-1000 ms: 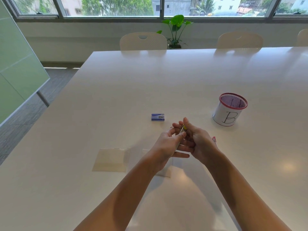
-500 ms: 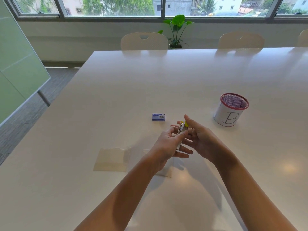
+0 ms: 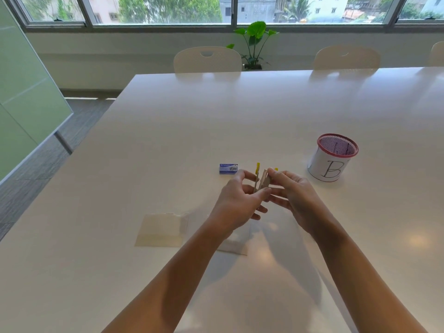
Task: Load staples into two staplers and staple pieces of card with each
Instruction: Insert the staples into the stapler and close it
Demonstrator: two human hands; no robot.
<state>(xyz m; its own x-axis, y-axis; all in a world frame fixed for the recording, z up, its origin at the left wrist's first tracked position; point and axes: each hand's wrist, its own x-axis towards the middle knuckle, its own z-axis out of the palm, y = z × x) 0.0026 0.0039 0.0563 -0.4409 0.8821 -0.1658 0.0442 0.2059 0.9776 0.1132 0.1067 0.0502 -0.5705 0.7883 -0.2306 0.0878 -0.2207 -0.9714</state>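
The stapler [image 3: 262,180] is held above the table [image 3: 240,111] between both hands; the left hand [image 3: 236,203] is curled round its lower part, thumb and fingers closed on it, while the right hand [image 3: 292,191] pinches the upper part with thumb and forefinger, its remaining fingers loosely spread beneath. A second ago the stapler was shut and all but hidden between the two hands; half a second ago a yellow tip had begun to show; now the stapler is seen hinged apart, a yellow piece standing up on the left and a second yellow tip showing at the right fingertips (the metal channel between them is too small for its contents to be made out). The opening step is therefore judged to be done, and the loading of staples is judged to be next.

Just beyond the left hand, the small blue staple box [image 3: 228,168] lies closed on the table, untouched and within easy reach; two pieces of card lie nearer the body, one pale card [image 3: 161,230] to the left and another card [image 3: 236,245] partly hidden beneath the left forearm. A mesh pot marked B [image 3: 332,158] stands well apart to the right; the second stapler cannot be identified.
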